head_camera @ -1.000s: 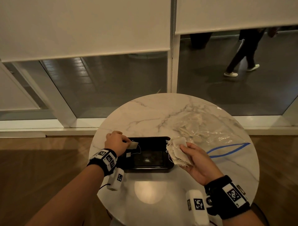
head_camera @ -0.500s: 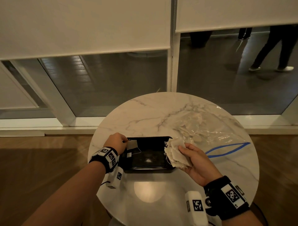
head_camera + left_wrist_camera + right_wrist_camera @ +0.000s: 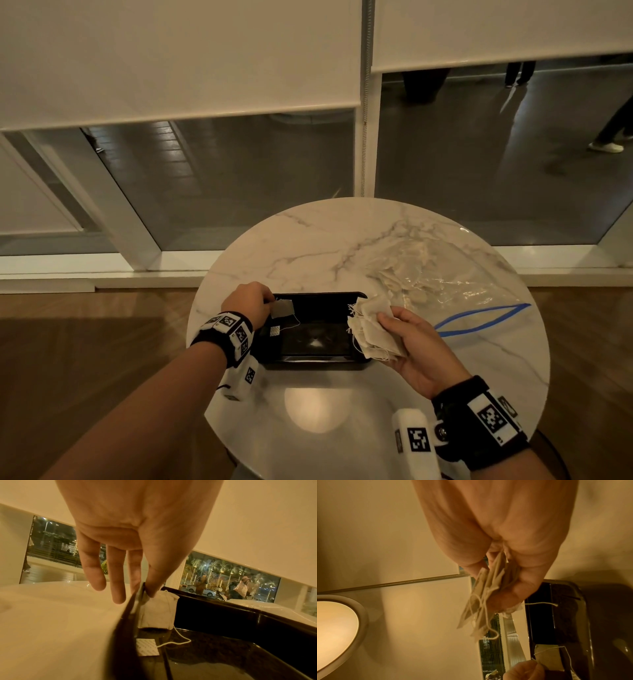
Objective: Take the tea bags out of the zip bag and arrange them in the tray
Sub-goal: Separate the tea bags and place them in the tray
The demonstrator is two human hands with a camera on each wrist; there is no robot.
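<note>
One tea bag [image 3: 283,309] is pinched by the left hand [image 3: 249,303] at the tray [image 3: 320,359] wall; a bunch [image 3: 371,329] is clutched in the right hand [image 3: 416,346]. Trailing strings could snag.

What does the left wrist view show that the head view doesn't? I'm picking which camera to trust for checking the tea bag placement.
Only the left wrist view shows the pinch itself: the left hand holds a corner of the tea bag between thumb and a fingertip, and the bag stands against the tray's side wall.

Only the head view shows the right hand gripping a bundle of tea bags and the zip bag lying on the marble table.

Both show the black tray and the paper tag on its string lying on the tray floor.
</note>
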